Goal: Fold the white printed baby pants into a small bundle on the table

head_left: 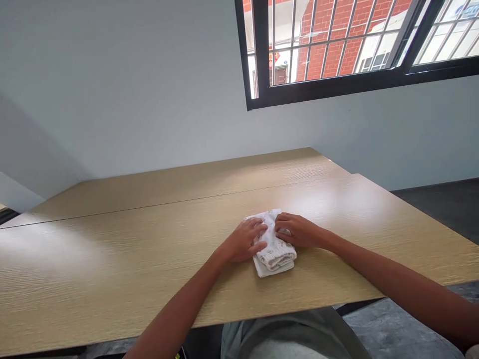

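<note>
- Hands down on the cloth, both at once, palms facing the table.
- Left hand (245, 240) pressing flat on the left side of the folded white cloth (272, 245), fingers spread a little and laid loosely across the top, gripping nothing.
- Right hand (297, 230) resting on the right side of the same cloth, fingers curled slightly over its upper edge, fingertips almost meeting those of the left.
- Both forearms reaching in from the near edge, angled toward each other, wrists low on the wood.
- Cloth folded into a small thick bundle, several layers showing at the near end, white with a faint small print.
- Sitting on the light wooden table (112, 259), right of centre, near the front edge.
- Grey wall behind, barred window (337, 50) up at the right, red brick beyond it.
</note>
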Available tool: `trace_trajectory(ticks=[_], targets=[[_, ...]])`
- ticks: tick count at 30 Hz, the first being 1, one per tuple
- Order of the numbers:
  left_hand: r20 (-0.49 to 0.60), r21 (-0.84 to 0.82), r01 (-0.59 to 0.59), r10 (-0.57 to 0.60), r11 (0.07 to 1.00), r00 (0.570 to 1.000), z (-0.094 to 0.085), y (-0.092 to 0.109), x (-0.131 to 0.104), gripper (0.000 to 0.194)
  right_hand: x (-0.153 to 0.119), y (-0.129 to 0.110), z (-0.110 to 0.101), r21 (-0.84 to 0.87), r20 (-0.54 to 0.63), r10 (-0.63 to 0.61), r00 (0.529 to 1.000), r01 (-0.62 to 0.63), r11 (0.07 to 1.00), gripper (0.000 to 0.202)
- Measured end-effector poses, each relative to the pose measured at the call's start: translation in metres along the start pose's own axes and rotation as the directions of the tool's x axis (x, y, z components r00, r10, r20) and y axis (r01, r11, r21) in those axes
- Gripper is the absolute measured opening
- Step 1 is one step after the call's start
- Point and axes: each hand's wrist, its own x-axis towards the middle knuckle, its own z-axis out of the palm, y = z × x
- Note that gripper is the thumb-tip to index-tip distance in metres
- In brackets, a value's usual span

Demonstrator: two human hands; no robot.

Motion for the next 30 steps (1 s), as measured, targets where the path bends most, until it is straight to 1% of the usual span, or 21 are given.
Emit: trace_trajectory(ticks=[2, 5, 8, 10, 12, 14, 16, 17, 19, 22, 25, 27, 28, 29, 30], targets=[[0.044, 0.004, 0.003, -0.004, 1.000, 0.999, 0.000, -0.005, -0.002, 0.052, -0.001, 0.002, 0.002, 0.001, 0.012, -0.001, 1.000, 0.001, 1.000, 0.016], [0.081, -0.012, 0.025, -0.023, 1.000, 0.996, 0.000, -0.010, -0.003, 0.052, -0.002, 0.006, 0.002, -0.003, -0.003, 0.019, 1.000, -0.019, 1.000, 0.015], [0.077, 0.008, 0.092, -0.092, 0.996, 0.993, 0.000, -0.011, -0.002, 0.053, -0.003, 0.006, -0.001, -0.040, -0.040, 0.016, 0.999, -0.018, 0.999, 0.017], [0.096, 0.030, 0.141, -0.143, 0.990, 0.985, 0.000, -0.012, -0.001, 0.062, -0.003, 0.006, -0.003, -0.050, -0.059, 0.027, 0.998, -0.030, 0.998, 0.020], [0.149, 0.044, 0.168, -0.173, 0.985, 0.974, -0.001, -0.012, -0.002, 0.079, -0.003, 0.008, -0.004, -0.037, -0.053, 0.045, 0.998, -0.047, 0.998, 0.031], [0.193, 0.052, 0.185, -0.192, 0.981, 0.962, -0.002, -0.012, -0.003, 0.091, -0.003, 0.013, -0.004, -0.020, -0.024, 0.054, 0.998, -0.055, 0.998, 0.047], [0.200, 0.060, 0.209, -0.217, 0.976, 0.955, -0.003, -0.012, -0.003, 0.095, -0.003, 0.018, -0.004, -0.019, 0.008, 0.056, 0.998, -0.055, 0.998, 0.061], [0.195, 0.067, 0.218, -0.227, 0.974, 0.954, -0.003, -0.011, -0.004, 0.095, -0.003, 0.020, -0.003, -0.025, 0.020, 0.059, 0.998, -0.059, 0.998, 0.064], [0.175, 0.091, 0.226, -0.239, 0.970, 0.955, -0.003, -0.009, -0.003, 0.091, -0.004, 0.025, -0.002, -0.042, 0.040, 0.077, 0.996, -0.075, 0.996, 0.066], [0.138, 0.131, 0.211, -0.228, 0.969, 0.964, -0.002, -0.007, -0.001, 0.079, -0.004, 0.027, 0.000, -0.051, 0.047, 0.092, 0.995, -0.090, 0.995, 0.059], [0.100, 0.119, 0.157, -0.169, 0.980, 0.981, -0.003, -0.008, 0.001, 0.053, -0.003, 0.025, 0.000, -0.041, 0.029, 0.060, 0.998, -0.059, 0.997, 0.041], [0.059, 0.070, 0.096, -0.100, 0.993, 0.993, -0.006, -0.009, 0.002, 0.033, -0.001, 0.021, -0.001, -0.012, 0.007, 0.019, 1.000, -0.019, 1.000, 0.030], [0.042, 0.022, 0.067, -0.068, 0.998, 0.997, -0.008, -0.010, 0.002, 0.028, 0.000, 0.018, -0.003, 0.024, -0.005, 0.003, 1.000, -0.003, 1.000, 0.029], [0.031, -0.056, 0.052, -0.050, 0.997, 0.998, -0.011, -0.010, 0.001, 0.027, 0.001, 0.015, -0.005, 0.086, -0.016, 0.008, 1.000, -0.007, 0.996, 0.030], [0.019, -0.165, 0.055, -0.053, 0.985, 0.998, -0.014, -0.010, 0.001, 0.030, 0.002, 0.010, -0.008, 0.177, -0.014, 0.042, 0.999, -0.038, 0.983, 0.034]])
